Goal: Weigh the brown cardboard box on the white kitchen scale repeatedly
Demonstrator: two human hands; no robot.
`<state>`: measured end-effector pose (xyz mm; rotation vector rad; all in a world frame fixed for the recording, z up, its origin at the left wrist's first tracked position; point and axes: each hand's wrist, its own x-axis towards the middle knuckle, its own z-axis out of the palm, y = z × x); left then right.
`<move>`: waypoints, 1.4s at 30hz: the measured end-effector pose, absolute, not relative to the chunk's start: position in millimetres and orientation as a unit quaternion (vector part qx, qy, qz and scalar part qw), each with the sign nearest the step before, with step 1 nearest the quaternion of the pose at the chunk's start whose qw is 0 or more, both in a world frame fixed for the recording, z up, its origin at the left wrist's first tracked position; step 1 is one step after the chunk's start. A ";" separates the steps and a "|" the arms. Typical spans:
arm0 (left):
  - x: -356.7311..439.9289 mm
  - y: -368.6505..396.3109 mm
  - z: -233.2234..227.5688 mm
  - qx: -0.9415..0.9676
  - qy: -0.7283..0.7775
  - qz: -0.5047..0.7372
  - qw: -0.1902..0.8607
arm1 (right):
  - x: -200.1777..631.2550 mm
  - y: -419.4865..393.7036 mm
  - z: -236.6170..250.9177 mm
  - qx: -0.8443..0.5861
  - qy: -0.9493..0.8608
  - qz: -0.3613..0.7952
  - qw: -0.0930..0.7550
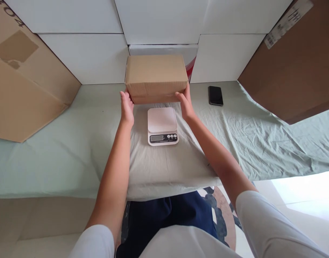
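Between my two hands is a closed brown cardboard box (156,71), at the far side of the cloth-covered table. My left hand (127,105) grips its lower left corner, thumb up and the other fingers partly hidden by the box. At the lower right corner, my right hand (186,102) holds it with the thumb on the front face and fingers along the side. Just nearer to me than the box lies a white digital kitchen scale (162,122), its plate bare. The scale's small display looks blank. Whether the box's underside touches the table cannot be seen.
A black phone (215,95) lies right of the box. Large cardboard sheets stand at the left (40,82) and right (285,68). White panels (159,21) form the back, with a grey and red item behind the box. A wrinkled pale green cloth (105,143) covers the table.
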<state>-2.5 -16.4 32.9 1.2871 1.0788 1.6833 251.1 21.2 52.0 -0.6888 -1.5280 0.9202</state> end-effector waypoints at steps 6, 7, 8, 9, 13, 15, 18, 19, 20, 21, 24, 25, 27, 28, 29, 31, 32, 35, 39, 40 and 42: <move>14.7 -94.9 35.2 0.516 0.414 0.638 0.394 | 276.4 -38.2 50.2 -0.304 -0.656 0.406 0.559; 17.9 -107.4 33.0 0.518 0.414 0.635 0.397 | 280.0 -49.9 45.9 -0.309 -0.651 0.415 0.556; 21.1 -118.6 30.6 0.520 0.413 0.632 0.399 | 283.0 -61.0 41.4 -0.311 -0.643 0.423 0.557; 24.2 -128.1 28.2 0.520 0.413 0.632 0.400 | 285.1 -71.3 37.2 -0.312 -0.634 0.430 0.562; 35.3 -149.0 18.5 0.512 0.416 0.641 0.393 | 287.0 -97.6 26.8 -0.313 -0.595 0.453 0.586; 39.0 -151.8 14.2 0.501 0.424 0.646 0.389 | 286.0 -101.2 24.9 -0.313 -0.582 0.462 0.591; 41.6 -152.5 9.8 0.496 0.432 0.646 0.387 | 285.1 -99.5 21.9 -0.313 -0.583 0.462 0.590; 41.9 -152.6 9.0 0.499 0.431 0.645 0.387 | 285.1 -98.4 20.5 -0.316 -0.584 0.459 0.590; 42.0 -152.8 8.7 0.502 0.429 0.643 0.387 | 285.2 -97.6 19.0 -0.319 -0.584 0.456 0.591; 42.0 -153.0 8.6 0.504 0.427 0.643 0.388 | 285.3 -97.2 17.5 -0.323 -0.584 0.453 0.591; 41.7 -153.8 9.6 0.504 0.427 0.641 0.390 | 285.6 -98.6 14.3 -0.339 -0.588 0.444 0.585; 41.6 -154.0 10.0 0.505 0.429 0.640 0.390 | 285.6 -99.6 14.0 -0.344 -0.592 0.441 0.581; 41.2 -154.3 10.6 0.506 0.433 0.636 0.389 | 285.4 -101.5 14.3 -0.352 -0.598 0.433 0.576; 41.0 -154.4 10.8 0.507 0.435 0.634 0.390 | 285.3 -102.3 14.9 -0.354 -0.599 0.430 0.575; 40.7 -154.6 10.9 0.508 0.436 0.631 0.392 | 285.2 -102.9 15.6 -0.355 -0.599 0.429 0.576; 40.1 -155.0 11.0 0.510 0.433 0.627 0.398 | 285.1 -103.6 17.0 -0.355 -0.595 0.430 0.579; 39.9 -155.2 11.1 0.511 0.431 0.627 0.400 | 285.2 -103.9 17.5 -0.356 -0.591 0.433 0.580; 39.8 -155.6 12.2 0.509 0.430 0.628 0.402 | 285.4 -104.6 18.4 -0.354 -0.579 0.447 0.583; 39.2 -155.4 13.9 0.507 0.429 0.627 0.406 | 286.1 -105.2 19.2 -0.349 -0.572 0.455 0.587; 38.7 -155.3 14.0 0.506 0.428 0.627 0.408 | 286.3 -105.2 19.5 -0.348 -0.572 0.454 0.589; 37.9 -155.1 13.6 0.503 0.429 0.627 0.411 | 286.7 -105.0 19.5 -0.348 -0.574 0.449 0.590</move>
